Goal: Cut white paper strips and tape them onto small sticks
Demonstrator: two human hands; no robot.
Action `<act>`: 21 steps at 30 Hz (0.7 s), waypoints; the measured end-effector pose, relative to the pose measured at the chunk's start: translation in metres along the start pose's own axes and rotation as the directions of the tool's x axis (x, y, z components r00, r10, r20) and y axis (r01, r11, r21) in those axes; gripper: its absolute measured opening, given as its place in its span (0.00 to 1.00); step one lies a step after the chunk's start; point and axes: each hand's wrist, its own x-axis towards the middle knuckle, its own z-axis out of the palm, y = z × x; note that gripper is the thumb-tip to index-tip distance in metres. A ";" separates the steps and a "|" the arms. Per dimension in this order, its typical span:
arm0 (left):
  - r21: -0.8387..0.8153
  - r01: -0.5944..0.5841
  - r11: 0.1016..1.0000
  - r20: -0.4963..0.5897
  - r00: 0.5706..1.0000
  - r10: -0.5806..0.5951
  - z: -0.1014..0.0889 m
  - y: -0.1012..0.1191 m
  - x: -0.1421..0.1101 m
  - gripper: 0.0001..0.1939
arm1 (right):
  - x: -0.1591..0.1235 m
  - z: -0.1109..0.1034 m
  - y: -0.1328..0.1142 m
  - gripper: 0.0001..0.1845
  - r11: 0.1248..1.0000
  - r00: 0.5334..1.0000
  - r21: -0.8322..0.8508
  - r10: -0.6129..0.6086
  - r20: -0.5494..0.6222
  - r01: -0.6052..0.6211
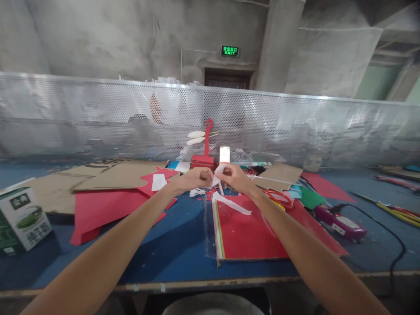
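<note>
A small white piece of paper (pixel 217 174) is between my two hands, raised above the far part of the table. My right hand (pixel 234 178) is closed on its right side, thumb and fingers pinching it. My left hand (pixel 199 176) has its fingers curled in a pinch at the paper's lower left edge, and the fingertips are partly hidden. Just below the hands, a white paper strip (pixel 232 204) lies across the top of a stack of red card sheets (pixel 251 232) with coloured edges. White cotton swabs (pixel 197 192) lie under my left hand.
Cardboard (pixel 114 175) and cut red paper (pixel 105 210) lie left, beside a green-white carton (pixel 24 218). Red-handled scissors (pixel 278 197), a purple corded device (pixel 341 223) and pliers (pixel 387 208) lie right. Behind stand a phone (pixel 225 155), a red paper construction (pixel 202 161) and a perforated metal screen (pixel 98 109).
</note>
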 end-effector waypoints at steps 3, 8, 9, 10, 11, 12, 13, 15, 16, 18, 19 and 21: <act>0.014 -0.024 1.000 -0.016 1.000 0.025 0.001 0.002 -0.001 0.12 | 0.000 0.000 0.000 0.14 0.998 0.999 0.042 0.048 -0.010 -0.048; 0.086 -0.074 0.994 -0.004 0.997 0.074 0.002 0.005 -0.002 0.18 | 0.000 -0.001 0.002 0.17 0.992 0.994 0.068 0.105 -0.006 -0.104; 0.098 -0.079 0.992 -0.008 0.997 0.081 0.003 0.005 -0.002 0.19 | -0.001 -0.001 0.003 0.19 0.991 0.993 0.065 0.118 -0.010 -0.117; 0.105 -0.088 0.991 -0.013 0.996 0.090 0.003 0.005 -0.002 0.19 | -0.001 -0.001 0.004 0.20 0.989 0.991 0.060 0.133 -0.013 -0.132; 0.108 -0.097 0.989 -0.017 0.995 0.099 0.003 0.004 -0.001 0.19 | -0.001 -0.001 0.005 0.22 0.988 0.989 0.056 0.147 -0.012 -0.146; 0.108 -0.105 0.989 -0.024 0.994 0.108 0.003 0.003 -0.001 0.19 | -0.001 -0.001 0.006 0.22 0.986 0.987 0.055 0.160 -0.009 -0.159; 0.110 -0.108 0.988 -0.034 0.993 0.112 0.003 0.002 0.000 0.18 | -0.001 -0.001 0.006 0.22 0.984 0.985 0.059 0.171 -0.003 -0.171; 0.129 -0.095 0.987 -0.069 0.992 0.105 0.002 -0.001 0.002 0.16 | -0.002 -0.001 0.007 0.22 0.979 0.982 0.079 0.189 0.011 -0.189; 0.146 -0.079 0.986 -0.090 0.992 0.093 0.002 -0.003 0.004 0.15 | -0.002 -0.001 0.008 0.22 0.977 0.981 0.091 0.194 0.019 -0.195; 0.182 -0.041 0.982 -0.131 0.989 0.065 0.000 -0.008 0.006 0.15 | -0.002 0.000 0.010 0.22 0.975 0.980 0.101 0.195 0.048 -0.199; 0.195 -0.023 0.981 -0.149 0.987 0.053 -0.001 -0.009 0.008 0.15 | -0.002 0.000 0.012 0.22 0.976 0.979 0.097 0.191 0.066 -0.197; 0.209 -0.004 0.978 -0.183 0.982 0.043 -0.003 -0.012 0.010 0.14 | -0.001 0.001 0.016 0.24 0.980 0.980 0.065 0.181 0.083 -0.186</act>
